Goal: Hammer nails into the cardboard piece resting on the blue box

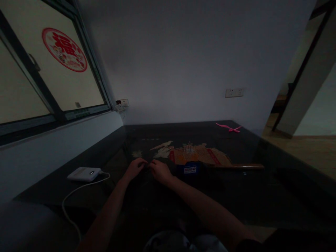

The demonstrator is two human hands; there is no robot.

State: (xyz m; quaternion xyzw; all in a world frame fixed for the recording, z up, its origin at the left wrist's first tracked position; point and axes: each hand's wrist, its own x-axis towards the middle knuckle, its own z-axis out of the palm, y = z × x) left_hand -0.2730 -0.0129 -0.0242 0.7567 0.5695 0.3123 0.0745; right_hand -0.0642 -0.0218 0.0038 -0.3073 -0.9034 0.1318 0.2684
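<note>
The scene is dim. My left hand [135,168] and my right hand [160,171] rest close together on a dark cloth [147,196] that lies over the dark table. Their fingertips meet in a pinch at the cloth's near edge, and whatever they hold between them is too dark to make out. Just beyond my hands the cloth bears an embroidered picture [195,154] with pale birds and red and orange shapes. A small blue box [190,169] with a white label sits right beside my right hand.
A white power bank [84,174] with a white cable [73,196] lies at the left. A wooden stick [240,166] lies at the right of the picture. A pink ribbon [231,128] lies at the far right. Window at left, wall sockets [234,92] behind.
</note>
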